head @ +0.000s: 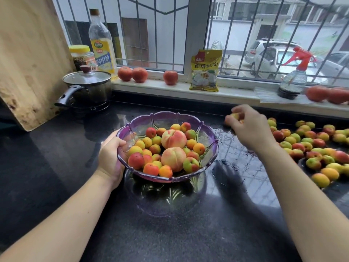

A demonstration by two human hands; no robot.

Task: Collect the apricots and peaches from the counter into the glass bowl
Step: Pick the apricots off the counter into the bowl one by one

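Observation:
A purple-tinted glass bowl (pixel 207 129) is held tilted above the black counter (pixel 56 167). It holds two peaches (pixel 173 138) and several small apricots (pixel 198 148). My left hand (pixel 110 156) grips the bowl's left rim. To the right of the bowl, my right hand (pixel 249 127) is closed around small apricots (pixel 235 116), blurred, just above the counter. Many loose apricots (pixel 309 146) lie on the counter at the right.
A lidded pot (pixel 88 86) stands at the back left beside a leaning wooden board (pixel 28 59). On the windowsill (pixel 151 86) sit tomatoes (pixel 132 73), an oil bottle (pixel 101 44), a jar (pixel 81 55), a yellow packet (pixel 204 70) and a spray bottle (pixel 294 76).

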